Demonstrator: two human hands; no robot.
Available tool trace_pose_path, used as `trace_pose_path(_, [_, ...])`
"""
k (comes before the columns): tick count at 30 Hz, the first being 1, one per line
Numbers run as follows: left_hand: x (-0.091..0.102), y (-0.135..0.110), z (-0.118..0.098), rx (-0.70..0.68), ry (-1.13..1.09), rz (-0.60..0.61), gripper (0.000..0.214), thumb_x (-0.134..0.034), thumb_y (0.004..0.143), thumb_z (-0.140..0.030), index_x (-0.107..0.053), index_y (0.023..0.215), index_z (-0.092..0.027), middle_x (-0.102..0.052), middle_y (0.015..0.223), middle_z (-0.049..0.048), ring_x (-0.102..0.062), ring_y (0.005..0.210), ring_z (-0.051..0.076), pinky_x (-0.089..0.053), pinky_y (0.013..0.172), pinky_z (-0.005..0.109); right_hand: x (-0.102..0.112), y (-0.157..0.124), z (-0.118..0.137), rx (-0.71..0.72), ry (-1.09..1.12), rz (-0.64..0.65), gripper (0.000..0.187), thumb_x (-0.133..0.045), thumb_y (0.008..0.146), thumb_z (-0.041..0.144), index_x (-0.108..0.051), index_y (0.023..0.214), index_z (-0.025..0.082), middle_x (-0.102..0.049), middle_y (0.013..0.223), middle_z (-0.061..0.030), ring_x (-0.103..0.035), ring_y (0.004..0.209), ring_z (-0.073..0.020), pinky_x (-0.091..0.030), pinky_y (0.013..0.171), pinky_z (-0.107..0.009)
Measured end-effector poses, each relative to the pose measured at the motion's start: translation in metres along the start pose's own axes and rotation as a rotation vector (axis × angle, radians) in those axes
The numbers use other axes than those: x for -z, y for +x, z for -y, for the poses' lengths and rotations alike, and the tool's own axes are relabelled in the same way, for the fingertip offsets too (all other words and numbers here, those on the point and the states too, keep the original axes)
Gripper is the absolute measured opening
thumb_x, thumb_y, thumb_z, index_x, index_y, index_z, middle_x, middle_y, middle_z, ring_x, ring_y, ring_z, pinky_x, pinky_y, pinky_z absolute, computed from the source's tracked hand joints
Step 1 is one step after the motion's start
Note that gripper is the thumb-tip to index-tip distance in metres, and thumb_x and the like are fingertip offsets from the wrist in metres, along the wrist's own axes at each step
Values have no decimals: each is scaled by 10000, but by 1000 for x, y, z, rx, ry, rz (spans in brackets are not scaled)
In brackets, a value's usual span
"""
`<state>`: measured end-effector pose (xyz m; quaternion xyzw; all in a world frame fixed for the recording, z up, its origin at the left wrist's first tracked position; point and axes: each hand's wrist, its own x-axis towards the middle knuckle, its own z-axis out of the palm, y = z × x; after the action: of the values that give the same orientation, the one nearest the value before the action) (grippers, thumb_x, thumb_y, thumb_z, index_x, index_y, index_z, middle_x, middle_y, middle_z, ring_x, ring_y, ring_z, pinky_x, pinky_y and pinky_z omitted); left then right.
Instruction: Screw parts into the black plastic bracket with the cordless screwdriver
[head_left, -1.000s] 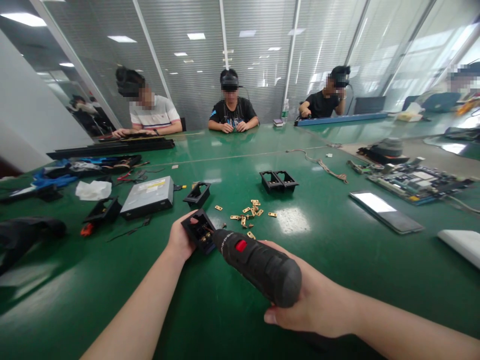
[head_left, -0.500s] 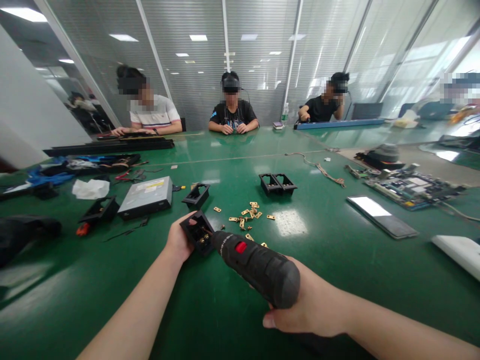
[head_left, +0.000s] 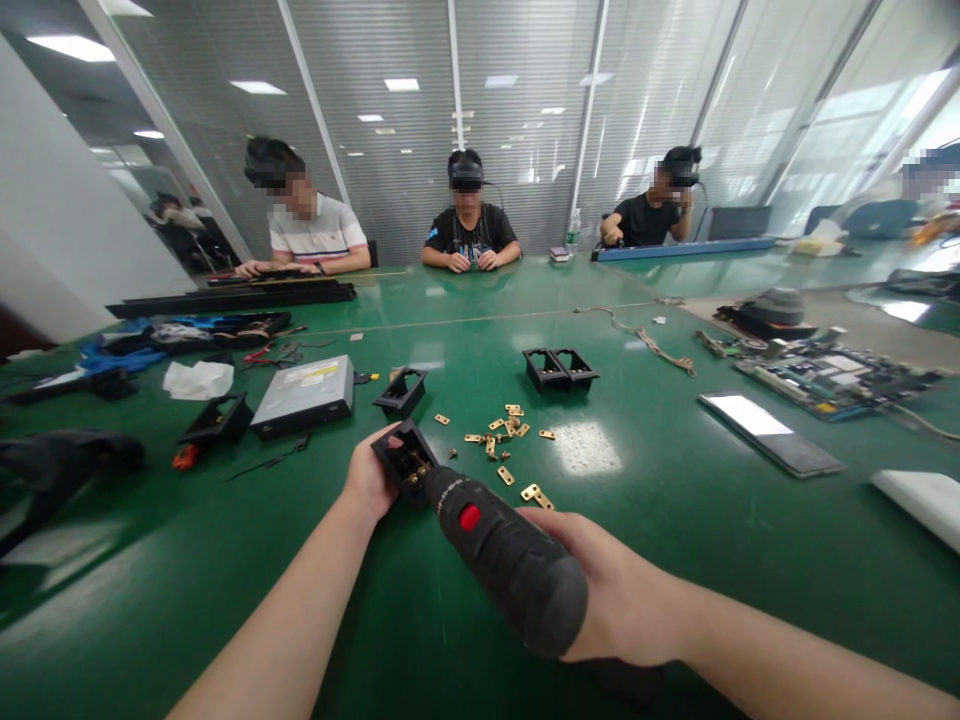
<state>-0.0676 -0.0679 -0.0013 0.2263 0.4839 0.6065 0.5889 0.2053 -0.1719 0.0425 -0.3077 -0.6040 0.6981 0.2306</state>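
Note:
My left hand (head_left: pixel 369 478) is closed around a black plastic frame (head_left: pixel 398 448), tilted so its hollow inside with brass parts faces me. In my right hand (head_left: pixel 611 585) is a black cordless drill (head_left: pixel 502 555) with a red switch on top. Its nose points into the frame; the bit's tip is hidden inside. Just beyond the drill lie loose brass plates (head_left: pixel 505 476) and small screws (head_left: pixel 453 454). Another black frame (head_left: pixel 401 392) stands behind my left hand, and a joined pair of frames (head_left: pixel 561 369) sits further right.
On the left are a grey disc drive (head_left: pixel 304 396), a black frame (head_left: pixel 215 421) and a crumpled tissue (head_left: pixel 198 380). A phone (head_left: pixel 769 433), a circuit board (head_left: pixel 832 365) and a cable (head_left: pixel 652 345) lie on the right. Several people sit across the green table (head_left: pixel 450 610).
The drill's rear end has swung down and slightly left, its nose staying at the frame. The whole view has shifted a little; my left hand keeps its hold on the frame.

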Motion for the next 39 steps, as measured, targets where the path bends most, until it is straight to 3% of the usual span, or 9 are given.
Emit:
trace_pose_path(4, [0,0,0,13,-2,-3,159,-554,587,-153,-628,727,-166,-646,627,65,-628,572,240,-525,557,364,3,3,3,-65,49,11,581,-899,502,151,-695,1046,158,-679,863,-19,-631,817,-205,-495,653,-276])
trace_pose_path(10, [2,3,2,8,12,5,154,-565,596,-167,-629,736,-164,-656,638,81,-631,576,249,-530,559,373,9,7,-7,-79,226,95,734,-945,488,161,-633,1152,166,-687,814,-1,-671,715,-169,-532,677,-299])
trace_pose_path(22, [0,2,1,18,-10,13,137,-555,604,-163,-632,717,-158,-659,647,87,-631,584,243,-534,578,368,14,6,-10,-35,293,151,516,-910,575,115,-650,1020,147,-696,817,-13,-685,699,-153,-551,698,-300])
trace_pose_path(27, [-1,1,1,17,-18,35,184,-540,590,-154,-635,747,-164,-664,664,82,-638,598,250,-534,588,378,15,7,-9,-67,278,131,578,-912,576,142,-622,1076,150,-685,841,-13,-685,677,-150,-556,663,-296])
trace_pose_path(39, [2,3,2,15,-7,66,167,-539,587,-170,-594,744,-180,-620,636,56,-621,583,241,-525,587,378,18,7,-14,-26,287,163,505,-891,615,143,-597,1025,146,-704,728,3,-680,638,-143,-558,634,-278])
